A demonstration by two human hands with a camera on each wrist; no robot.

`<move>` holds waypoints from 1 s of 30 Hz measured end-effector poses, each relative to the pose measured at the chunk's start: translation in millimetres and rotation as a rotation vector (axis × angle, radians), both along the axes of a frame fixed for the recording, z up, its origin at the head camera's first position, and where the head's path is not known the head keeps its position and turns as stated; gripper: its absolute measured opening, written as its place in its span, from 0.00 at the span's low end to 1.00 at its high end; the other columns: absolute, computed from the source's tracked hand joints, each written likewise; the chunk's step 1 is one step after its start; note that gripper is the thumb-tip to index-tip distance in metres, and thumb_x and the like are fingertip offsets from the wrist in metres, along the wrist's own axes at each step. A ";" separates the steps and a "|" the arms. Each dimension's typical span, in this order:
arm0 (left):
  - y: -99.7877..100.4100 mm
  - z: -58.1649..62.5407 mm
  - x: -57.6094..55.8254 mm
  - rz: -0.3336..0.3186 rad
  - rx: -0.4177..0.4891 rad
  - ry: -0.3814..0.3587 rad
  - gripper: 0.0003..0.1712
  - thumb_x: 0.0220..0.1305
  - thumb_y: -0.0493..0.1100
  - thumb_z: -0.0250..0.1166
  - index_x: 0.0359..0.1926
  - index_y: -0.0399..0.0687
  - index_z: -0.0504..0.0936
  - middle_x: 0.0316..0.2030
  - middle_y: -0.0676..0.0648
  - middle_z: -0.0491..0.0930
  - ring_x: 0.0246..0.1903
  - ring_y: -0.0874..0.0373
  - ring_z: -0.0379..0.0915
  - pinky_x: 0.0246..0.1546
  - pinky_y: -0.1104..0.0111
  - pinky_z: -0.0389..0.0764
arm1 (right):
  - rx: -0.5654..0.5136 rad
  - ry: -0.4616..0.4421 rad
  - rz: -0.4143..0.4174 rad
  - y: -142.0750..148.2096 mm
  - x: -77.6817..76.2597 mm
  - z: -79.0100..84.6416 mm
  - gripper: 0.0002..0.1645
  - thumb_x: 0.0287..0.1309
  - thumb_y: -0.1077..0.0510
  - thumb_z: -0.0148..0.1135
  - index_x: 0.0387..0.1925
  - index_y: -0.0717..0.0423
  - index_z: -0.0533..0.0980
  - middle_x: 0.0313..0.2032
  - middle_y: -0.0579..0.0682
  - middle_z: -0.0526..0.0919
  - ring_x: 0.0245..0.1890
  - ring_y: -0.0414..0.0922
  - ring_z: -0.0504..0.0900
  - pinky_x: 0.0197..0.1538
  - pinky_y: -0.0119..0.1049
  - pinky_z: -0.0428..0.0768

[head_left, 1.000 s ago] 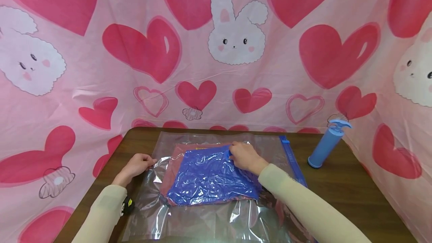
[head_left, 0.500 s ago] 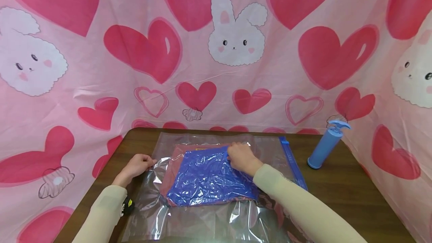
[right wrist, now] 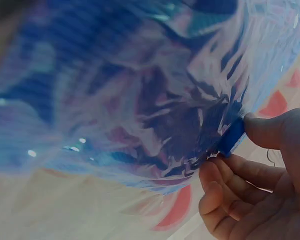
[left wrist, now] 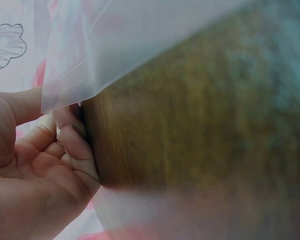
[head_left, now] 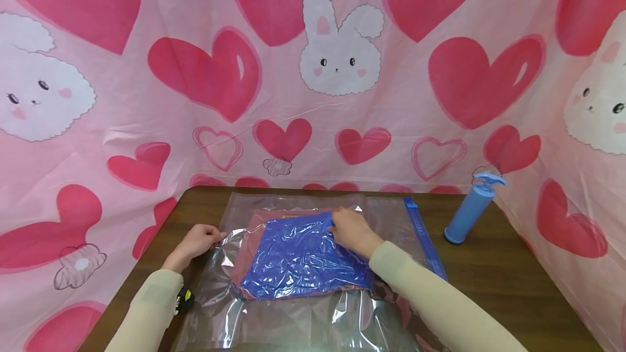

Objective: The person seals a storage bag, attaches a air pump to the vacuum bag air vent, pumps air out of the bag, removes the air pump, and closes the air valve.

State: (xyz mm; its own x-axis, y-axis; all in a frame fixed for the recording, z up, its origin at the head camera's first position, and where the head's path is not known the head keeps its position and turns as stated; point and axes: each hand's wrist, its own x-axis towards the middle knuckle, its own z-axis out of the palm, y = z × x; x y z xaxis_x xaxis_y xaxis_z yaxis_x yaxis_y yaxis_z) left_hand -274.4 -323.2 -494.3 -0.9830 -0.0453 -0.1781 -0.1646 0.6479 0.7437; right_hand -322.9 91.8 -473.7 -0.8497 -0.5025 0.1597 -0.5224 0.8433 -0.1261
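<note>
A large clear vacuum storage bag (head_left: 283, 325) lies flat, with a blue zip strip (head_left: 423, 240) along its right side. Folded blue cloth (head_left: 303, 259) under shiny, wrinkled film sits on a pink piece (head_left: 248, 246) in its middle. My left hand (head_left: 198, 240) pinches the bag's left edge between thumb and fingers; in the left wrist view the film's corner (left wrist: 65, 92) hangs over the thumb. At the blue cloth's upper right my right hand (head_left: 353, 230) pinches a small blue valve cap (right wrist: 233, 136) on the film. Part of that cap is hidden by the fingers.
A blue hand pump (head_left: 467, 216) stands tilted in view on the right of the brown table (head_left: 504, 281). A blue zip slider (head_left: 409, 203) sits at the strip's far end. Behind hangs a pink curtain (head_left: 274, 96) with hearts and rabbits.
My right hand shifts slightly left and its hold on the blue cap turns a little. The left hand keeps its place at the bag's edge.
</note>
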 end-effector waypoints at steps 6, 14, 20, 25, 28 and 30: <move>7.9 -3.2 -0.7 -0.030 0.022 -0.010 0.16 0.75 0.42 0.65 0.30 0.38 0.85 0.27 0.46 0.76 0.33 0.51 0.71 0.35 0.61 0.71 | -0.097 -0.078 -0.080 30.1 26.0 10.3 0.26 0.67 0.51 0.72 0.56 0.67 0.80 0.52 0.64 0.84 0.54 0.61 0.84 0.56 0.58 0.82; 4.8 3.9 -0.6 -0.022 -0.008 -0.012 0.15 0.76 0.43 0.64 0.33 0.37 0.86 0.29 0.45 0.77 0.35 0.49 0.72 0.37 0.60 0.72 | -0.262 -0.137 -0.170 73.7 85.2 29.5 0.21 0.66 0.57 0.72 0.53 0.69 0.83 0.47 0.62 0.86 0.48 0.58 0.87 0.54 0.57 0.83; 1.2 10.4 6.4 -0.043 0.016 -0.029 0.17 0.77 0.41 0.61 0.34 0.33 0.85 0.29 0.45 0.78 0.33 0.51 0.74 0.36 0.62 0.78 | -0.336 -0.193 -0.155 92.3 124.4 37.8 0.06 0.68 0.60 0.70 0.42 0.59 0.86 0.27 0.42 0.80 0.25 0.37 0.75 0.32 0.39 0.79; 1.9 27.9 13.1 -0.076 -0.044 -0.041 0.19 0.78 0.41 0.59 0.32 0.31 0.84 0.26 0.45 0.79 0.29 0.53 0.75 0.35 0.63 0.81 | -0.359 -0.196 -0.218 103.2 143.6 36.8 0.07 0.68 0.59 0.71 0.45 0.56 0.87 0.30 0.39 0.83 0.29 0.36 0.76 0.37 0.40 0.79; 5.4 38.4 19.5 -0.125 -0.155 -0.021 0.17 0.76 0.39 0.59 0.32 0.31 0.84 0.24 0.44 0.80 0.28 0.52 0.75 0.33 0.61 0.79 | -0.351 -0.172 -0.220 108.5 147.1 34.6 0.10 0.67 0.61 0.71 0.49 0.59 0.86 0.40 0.46 0.88 0.38 0.42 0.84 0.46 0.48 0.83; 8.6 47.9 23.1 -0.158 -0.249 0.017 0.16 0.75 0.38 0.59 0.36 0.28 0.85 0.27 0.40 0.81 0.30 0.47 0.78 0.35 0.55 0.80 | -0.343 -0.156 -0.192 111.1 145.8 35.5 0.14 0.67 0.64 0.70 0.52 0.62 0.85 0.47 0.53 0.88 0.47 0.50 0.87 0.53 0.54 0.83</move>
